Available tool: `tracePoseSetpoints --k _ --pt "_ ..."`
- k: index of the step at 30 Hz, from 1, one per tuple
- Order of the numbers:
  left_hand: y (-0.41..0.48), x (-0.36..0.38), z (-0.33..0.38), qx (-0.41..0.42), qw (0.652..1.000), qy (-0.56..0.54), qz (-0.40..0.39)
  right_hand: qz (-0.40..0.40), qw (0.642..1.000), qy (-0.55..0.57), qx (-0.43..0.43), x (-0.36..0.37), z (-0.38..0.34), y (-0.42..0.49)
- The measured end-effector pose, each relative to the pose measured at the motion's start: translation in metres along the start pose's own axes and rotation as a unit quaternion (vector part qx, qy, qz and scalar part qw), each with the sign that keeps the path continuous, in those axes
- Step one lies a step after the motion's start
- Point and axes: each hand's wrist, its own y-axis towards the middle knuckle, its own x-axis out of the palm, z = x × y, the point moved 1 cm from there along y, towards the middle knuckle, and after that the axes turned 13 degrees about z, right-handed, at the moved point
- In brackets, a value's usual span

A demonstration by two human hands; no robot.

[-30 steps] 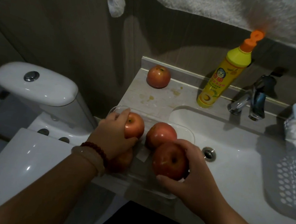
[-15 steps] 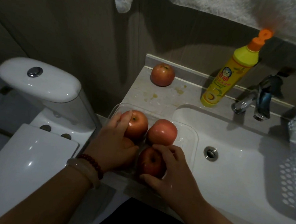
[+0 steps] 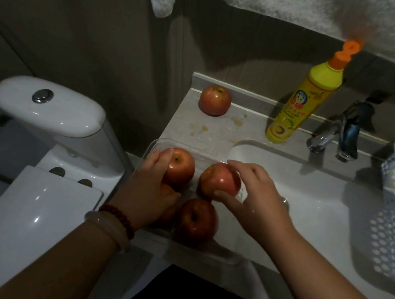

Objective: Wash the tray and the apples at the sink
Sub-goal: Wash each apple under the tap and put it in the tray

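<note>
Watching from the head view, I am seeing the clear tray (image 3: pixel 154 145) sitting on the bench (image 3: pixel 217 132) at the left edge of the sink (image 3: pixel 318 209), with apples lying in it. My left hand (image 3: pixel 150 188) is curling its grip around the far-left apple (image 3: pixel 180 168), fingers lying over its left side. My right hand (image 3: pixel 254 198) is pinching the far-right apple (image 3: pixel 220 179), thumb pressing under its near side and fingers arching over the top. A darker apple (image 3: pixel 197 219) is lying at the near side of the tray, just in front of the right hand's apple. Something orange is showing beneath the left palm, possibly a fourth apple, though the light is too dim to tell. Another apple (image 3: pixel 215 100) is standing alone at the back of the bench, well apart from the tray. A yellow bottle (image 3: pixel 304 104) is standing near the tap (image 3: pixel 337 136).
</note>
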Motion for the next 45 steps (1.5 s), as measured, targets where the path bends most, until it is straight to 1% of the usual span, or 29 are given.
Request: tracePoseSetpoints --k 2,3,6,8,10,14,17,20,23,25,27,28,30,34,37,40,43,45 --pt "0.000 0.000 0.001 -0.007 1.000 0.002 -0.004 -0.047 0.998 -0.028 -0.006 0.005 -0.002 0.009" --pt "0.000 0.000 0.000 -0.010 1.000 0.002 -0.005 -0.058 0.998 -0.034 -0.009 0.009 -0.004 0.012" --pt "-0.001 0.001 0.000 -0.010 1.000 -0.002 -0.003 -0.068 0.997 -0.030 0.003 0.016 -0.006 0.018" --pt "-0.001 0.001 0.001 -0.005 1.000 -0.012 0.001 -0.073 0.997 -0.032 -0.005 0.018 -0.008 0.021" --pt "-0.003 0.002 0.002 -0.001 1.000 -0.018 0.008 -0.069 0.996 -0.041 -0.030 0.019 -0.008 0.024" --pt "-0.003 0.004 0.003 0.007 1.000 -0.007 0.024 -0.071 0.995 -0.040 -0.050 0.022 -0.004 0.022" --pt "-0.002 0.007 0.003 0.009 0.999 0.011 0.039 -0.065 0.997 0.017 -0.045 0.025 0.000 0.018" --pt "-0.002 0.010 0.003 0.010 0.999 0.018 0.046 -0.032 0.996 0.071 -0.047 0.028 0.007 0.015" --pt "-0.001 0.013 -0.001 0.019 0.998 0.024 0.046 -0.005 0.994 0.097 -0.052 0.029 0.011 0.012" --pt "-0.001 0.014 -0.004 0.013 0.999 0.031 0.042 0.000 0.994 0.089 -0.069 0.029 0.011 0.011" --pt "-0.002 0.014 -0.003 0.014 0.998 0.036 0.042 0.017 0.995 0.051 -0.085 0.029 0.009 0.009" --pt "-0.002 0.014 -0.003 0.015 0.998 0.037 0.043 0.028 0.996 0.035 -0.082 0.027 0.006 0.008" --pt "-0.002 0.015 -0.003 0.016 0.998 0.039 0.043 0.038 0.997 0.042 -0.057 0.025 0.004 0.009" --pt "-0.001 0.016 -0.005 0.019 0.998 0.037 0.043 0.037 0.995 0.085 -0.039 0.028 0.008 0.009" --pt "-0.002 0.017 -0.006 0.030 0.998 0.033 0.051 0.001 0.993 0.109 -0.042 0.035 0.014 0.001" --pt "-0.001 0.017 -0.008 0.035 0.997 0.034 0.055 -0.012 0.991 0.127 -0.041 0.038 0.019 -0.003" --pt "0.000 0.018 -0.009 0.026 0.998 0.040 0.050 -0.017 0.992 0.113 -0.044 0.037 0.020 -0.002" --pt "0.000 0.018 -0.009 0.025 0.998 0.037 0.045 -0.020 0.995 0.075 -0.056 0.032 0.019 0.000"
